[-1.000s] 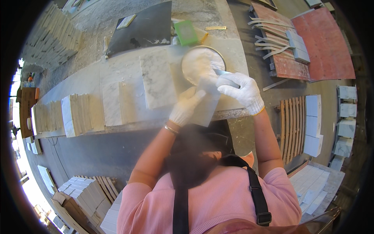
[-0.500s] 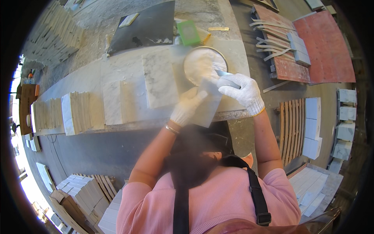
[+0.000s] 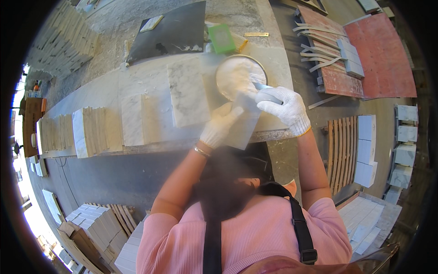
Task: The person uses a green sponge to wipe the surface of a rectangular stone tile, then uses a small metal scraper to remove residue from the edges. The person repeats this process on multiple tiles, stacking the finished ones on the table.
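My left hand (image 3: 220, 123), in a white knit glove, grips a thin pale grey tile (image 3: 247, 122) by its left side, tilted at the table's front edge. My right hand (image 3: 286, 108), gloved too, is closed around a putty knife (image 3: 261, 86) with a light blue part showing. Its tip is at the tile's upper end, beside a round tin (image 3: 222, 93) of white paste; haze blurs where they meet. Left of my left hand, a grey-veined marble tile (image 3: 187, 93) lies on the worktable (image 3: 157, 68).
Upright rows of tiles (image 3: 90, 132) line the table's front left. Beyond the tin are a green box (image 3: 221, 38), a black sheet (image 3: 171, 34) and a brass-coloured strip (image 3: 256, 34). A wooden pallet (image 3: 342, 153) and a red board (image 3: 381, 57) stand to the right.
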{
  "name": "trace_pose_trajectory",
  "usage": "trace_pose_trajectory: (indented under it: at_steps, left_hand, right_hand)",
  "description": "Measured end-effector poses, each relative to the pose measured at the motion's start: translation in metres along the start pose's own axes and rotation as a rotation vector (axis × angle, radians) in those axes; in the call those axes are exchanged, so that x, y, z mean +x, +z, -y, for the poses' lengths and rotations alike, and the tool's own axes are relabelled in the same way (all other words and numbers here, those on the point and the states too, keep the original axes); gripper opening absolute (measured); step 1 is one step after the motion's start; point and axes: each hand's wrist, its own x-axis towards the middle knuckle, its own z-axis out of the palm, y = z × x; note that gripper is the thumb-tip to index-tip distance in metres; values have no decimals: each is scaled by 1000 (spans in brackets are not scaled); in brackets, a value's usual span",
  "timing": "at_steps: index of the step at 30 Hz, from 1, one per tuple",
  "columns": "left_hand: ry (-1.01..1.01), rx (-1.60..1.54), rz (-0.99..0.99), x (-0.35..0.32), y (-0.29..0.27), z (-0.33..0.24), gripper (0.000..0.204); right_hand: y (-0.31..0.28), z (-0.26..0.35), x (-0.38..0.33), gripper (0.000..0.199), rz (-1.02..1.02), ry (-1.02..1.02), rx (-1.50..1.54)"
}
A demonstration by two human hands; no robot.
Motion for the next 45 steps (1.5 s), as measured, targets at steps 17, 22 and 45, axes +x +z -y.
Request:
trace_pose_trajectory:
  at_steps: [17, 22, 45]
  left_hand:
    - [9, 99, -8, -1, -3, -4, 49]
    - [-50, 27, -8, 5, -2, 3, 44]
    - [-184, -759, 78, -37, 36, -77, 44]
  right_hand:
    - [-27, -26, 37, 50, -283, 26, 567]
    - [-21, -73, 83, 46, -347, 91, 415]
    - [-20, -45, 17, 36, -350, 181, 332]
